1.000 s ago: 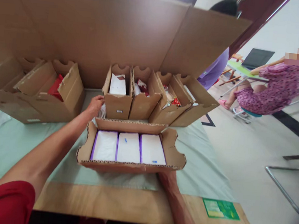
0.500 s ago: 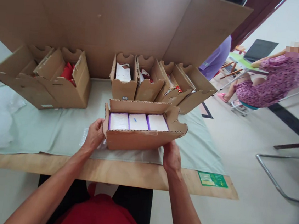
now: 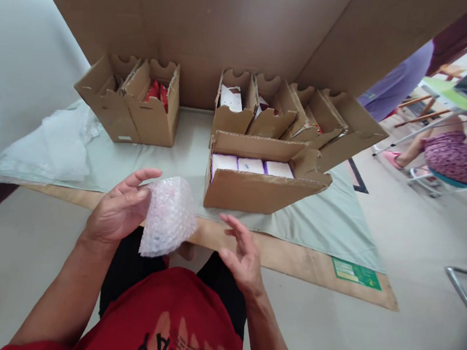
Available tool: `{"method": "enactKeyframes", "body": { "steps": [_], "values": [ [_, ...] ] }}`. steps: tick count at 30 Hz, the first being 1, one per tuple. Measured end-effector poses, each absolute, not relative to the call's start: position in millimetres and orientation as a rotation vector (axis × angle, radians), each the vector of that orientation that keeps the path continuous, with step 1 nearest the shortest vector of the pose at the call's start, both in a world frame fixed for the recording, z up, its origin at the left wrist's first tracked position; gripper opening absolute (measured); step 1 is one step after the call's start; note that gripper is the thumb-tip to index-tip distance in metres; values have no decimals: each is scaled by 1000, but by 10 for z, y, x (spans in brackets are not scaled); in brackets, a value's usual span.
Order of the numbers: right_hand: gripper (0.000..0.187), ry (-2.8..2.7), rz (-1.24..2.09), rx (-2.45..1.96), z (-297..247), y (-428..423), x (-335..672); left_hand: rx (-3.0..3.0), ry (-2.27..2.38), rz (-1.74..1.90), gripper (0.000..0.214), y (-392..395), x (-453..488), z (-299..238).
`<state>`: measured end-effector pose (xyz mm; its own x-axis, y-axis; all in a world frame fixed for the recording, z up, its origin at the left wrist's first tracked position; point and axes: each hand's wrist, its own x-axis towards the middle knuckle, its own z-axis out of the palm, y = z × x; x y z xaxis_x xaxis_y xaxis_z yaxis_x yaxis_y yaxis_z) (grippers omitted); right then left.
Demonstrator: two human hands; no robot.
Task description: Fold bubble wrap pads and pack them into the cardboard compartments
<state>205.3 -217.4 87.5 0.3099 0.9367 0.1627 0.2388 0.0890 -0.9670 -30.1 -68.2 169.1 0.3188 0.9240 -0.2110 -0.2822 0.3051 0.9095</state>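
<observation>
My left hand [image 3: 119,213] holds a small sheet of bubble wrap [image 3: 168,215] near my lap, fingers curled round its left edge. My right hand [image 3: 242,254] hovers just to the right of the wrap, fingers apart and holding nothing. Beyond both hands a low cardboard tray [image 3: 257,191] rests on the pale green mat [image 3: 185,153]. Inside it lie three white packs with purple edges [image 3: 251,166].
Behind the tray stands a row of small cardboard boxes [image 3: 273,109] with white and red items, and two more boxes [image 3: 136,101] at the left. A tall cardboard wall [image 3: 216,23] backs them. Clear plastic [image 3: 53,147] lies at far left. A seated person [image 3: 464,157] is at right.
Both hands let go of the tray, which now rests on the mat. My left hand picked up the bubble wrap and drew it toward my lap. The view tilted downward.
</observation>
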Motion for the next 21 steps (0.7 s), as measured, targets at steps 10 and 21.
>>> {"method": "enactKeyframes", "body": {
  "steps": [10,21],
  "values": [
    [50,-1030,1459,-1187,952,-1854,1995,1292,917,566,44,-710,-638,1716],
    [39,-1110,501,-1940,890,-1971,2822,2027,1192,486,44,-334,116,970]
  ]
}}
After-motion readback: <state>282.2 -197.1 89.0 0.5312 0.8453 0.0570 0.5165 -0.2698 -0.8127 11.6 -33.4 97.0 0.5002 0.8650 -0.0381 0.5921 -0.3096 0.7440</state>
